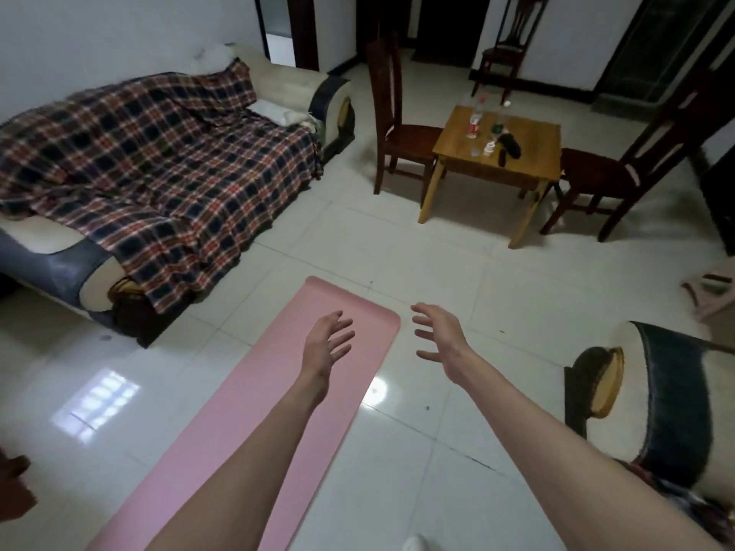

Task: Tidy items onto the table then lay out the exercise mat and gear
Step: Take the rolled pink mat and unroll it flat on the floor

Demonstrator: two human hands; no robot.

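A pink exercise mat (254, 395) lies unrolled flat on the white tiled floor, running from the bottom left up towards the middle of the room. My left hand (326, 344) hovers above the mat's far end with its fingers spread and holds nothing. My right hand (441, 340) reaches out over the bare tiles just right of the mat's far corner, fingers spread, also empty. Further back, a small wooden table (533, 161) carries bottles (475, 119), a dark pouch-like item (510, 144) and several small things.
A sofa under a plaid blanket (159, 165) fills the left side. Dark wooden chairs (393, 129) stand left, right and behind the table. An armchair's arm (656, 395) sits at the right, a pink stool (712, 292) beyond it. Open tiles lie between mat and table.
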